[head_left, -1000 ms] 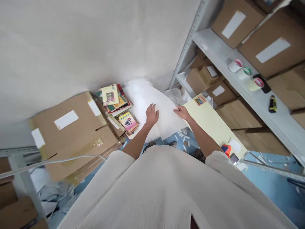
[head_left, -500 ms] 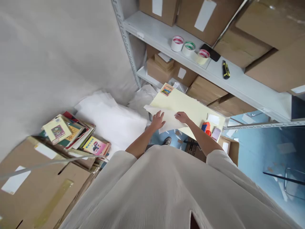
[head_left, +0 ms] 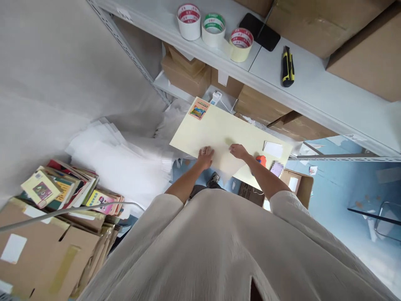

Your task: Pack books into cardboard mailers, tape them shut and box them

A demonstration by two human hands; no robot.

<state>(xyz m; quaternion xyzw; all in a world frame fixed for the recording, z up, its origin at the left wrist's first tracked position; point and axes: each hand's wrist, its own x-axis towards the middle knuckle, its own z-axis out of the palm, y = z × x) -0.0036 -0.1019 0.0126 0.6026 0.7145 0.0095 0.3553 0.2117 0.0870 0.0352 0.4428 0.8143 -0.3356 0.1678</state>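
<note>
A thin, translucent white sheet (head_left: 224,162) lies over the front edge of the pale yellow table (head_left: 242,128) and hangs down past it. My right hand (head_left: 238,151) is closed in a pinch on this sheet. At the sheet's left side, my left hand (head_left: 206,157) has curled fingers gripping it by the table edge. On the far left corner of the table rests a small book with an orange cover (head_left: 199,109). White paper (head_left: 272,149), an orange tape dispenser-like object (head_left: 261,160) and a purple item (head_left: 277,169), partly blurred, are to the right.
Above the table, a grey shelf (head_left: 216,62) bears tape rolls (head_left: 214,30), a black flat object (head_left: 260,31) and a yellow-black utility knife (head_left: 287,67). White sheets (head_left: 125,163) are piled left, beside books (head_left: 72,184) on flattened cardboard (head_left: 46,246). An open carton (head_left: 305,190) stands right.
My left hand has gone from spread fingers on the sheet to curled fingers near the table edge. The sheet now lies lower and flatter. The view has shifted closer to the shelf.
</note>
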